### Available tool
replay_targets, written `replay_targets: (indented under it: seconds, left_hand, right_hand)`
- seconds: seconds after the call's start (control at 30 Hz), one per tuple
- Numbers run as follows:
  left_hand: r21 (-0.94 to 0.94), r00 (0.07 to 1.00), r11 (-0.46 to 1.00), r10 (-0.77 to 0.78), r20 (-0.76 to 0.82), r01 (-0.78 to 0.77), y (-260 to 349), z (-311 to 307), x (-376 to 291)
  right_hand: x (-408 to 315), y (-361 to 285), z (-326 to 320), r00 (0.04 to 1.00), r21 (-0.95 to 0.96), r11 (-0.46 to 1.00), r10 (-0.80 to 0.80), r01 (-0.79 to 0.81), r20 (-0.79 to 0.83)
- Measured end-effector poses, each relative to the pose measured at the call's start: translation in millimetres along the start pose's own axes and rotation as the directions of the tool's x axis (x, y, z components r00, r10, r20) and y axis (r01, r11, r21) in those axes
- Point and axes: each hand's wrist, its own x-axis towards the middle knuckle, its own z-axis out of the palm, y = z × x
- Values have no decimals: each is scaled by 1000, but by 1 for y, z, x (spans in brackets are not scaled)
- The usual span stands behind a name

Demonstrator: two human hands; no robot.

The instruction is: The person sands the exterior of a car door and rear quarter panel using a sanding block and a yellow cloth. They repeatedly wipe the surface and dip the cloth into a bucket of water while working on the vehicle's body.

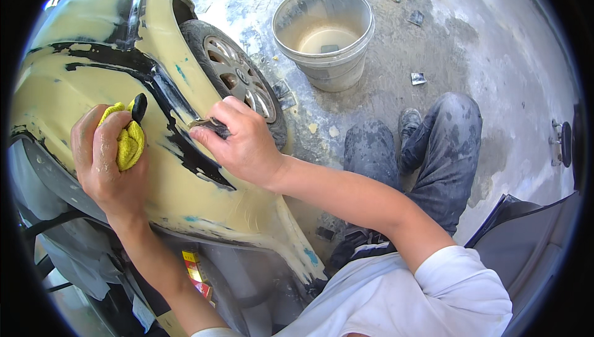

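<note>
My left hand [109, 160] rests over the car's rear body panel and grips a crumpled yellow cloth [130, 146], with a small black piece [139, 107] sticking out at its top. To its right, my right hand [241, 142] pinches a folded piece of dark sandpaper [212, 126] between thumb and fingers, over the edge of a black strip on the panel. Yellowish filler covers much of the body panel [185, 197], with black and some blue patches showing. Whether the sandpaper touches the surface cannot be told.
A wheel with a dusty tyre [204, 44] sits under the arch. Beyond it, a plastic bucket [334, 70] holds cloudy liquid and a dark piece. Scraps of sandpaper [418, 78] lie on the wet, stained floor. A dark car door [533, 239] stands at the lower right, near my knees.
</note>
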Motion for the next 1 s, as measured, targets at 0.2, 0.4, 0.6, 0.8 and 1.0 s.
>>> replay_targets:
  seconds: [0.2, 0.4, 0.6, 0.8, 1.0]
  left_hand:
    - [6, 1000, 1000, 3, 4, -3, -1, 0, 1]
    - [2, 1000, 1000, -6, -9, 6, 0, 0, 0]
    - [-5, 1000, 1000, 24, -3, -24, -2, 0, -1]
    - [-42, 1000, 999, -8, -15, 7, -3, 0, -2]
    - [-20, 1000, 1000, 5, 3, -5, -2, -1, -2]
  right_hand:
    - [-72, 13, -32, 996, -51, 996, 81, -79, 44]
    - [-94, 10, -61, 995, -151, 987, 74, -63, 66]
    - [-58, -5, -47, 996, -53, 995, 90, -88, 23]
    - [-61, -17, -45, 990, -297, 955, 33, 10, 139]
    - [-70, -25, -42, 987, -289, 950, -77, 115, 138]
